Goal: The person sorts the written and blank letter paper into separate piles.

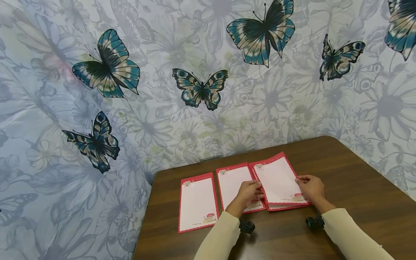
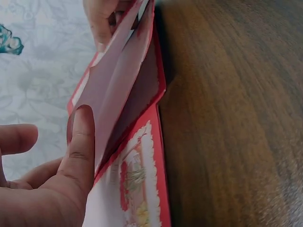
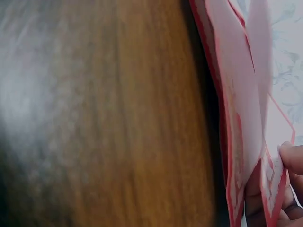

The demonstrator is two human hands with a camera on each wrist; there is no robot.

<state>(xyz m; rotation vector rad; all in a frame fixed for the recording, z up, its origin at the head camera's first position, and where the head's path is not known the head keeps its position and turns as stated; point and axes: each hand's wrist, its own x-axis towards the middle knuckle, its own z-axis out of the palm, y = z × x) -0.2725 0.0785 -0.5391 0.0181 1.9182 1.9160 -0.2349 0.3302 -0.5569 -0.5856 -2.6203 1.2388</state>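
Several white paper sheets with red borders lie in three places: a left sheet (image 1: 197, 202), a middle sheet (image 1: 234, 180) and a right-hand pile whose top sheet (image 1: 279, 177) is lifted slightly and bowed. My left hand (image 1: 248, 191) holds the top sheet's left edge, a finger lying along it in the left wrist view; another finger stands apart. My right hand (image 1: 312, 187) pinches the right edge, thumb (image 3: 292, 158) on top and fingers beneath. In the right wrist view, gaps show between the sheets of the pile (image 3: 236, 104). Part of the middle sheet is hidden by my left hand.
The sheets rest on a brown wooden table (image 1: 344, 166) with a rounded far corner. Directly behind it rises a wall (image 1: 156, 115) papered with flowers and butterflies. Black wrist cameras (image 1: 247, 227) are strapped on both wrists.
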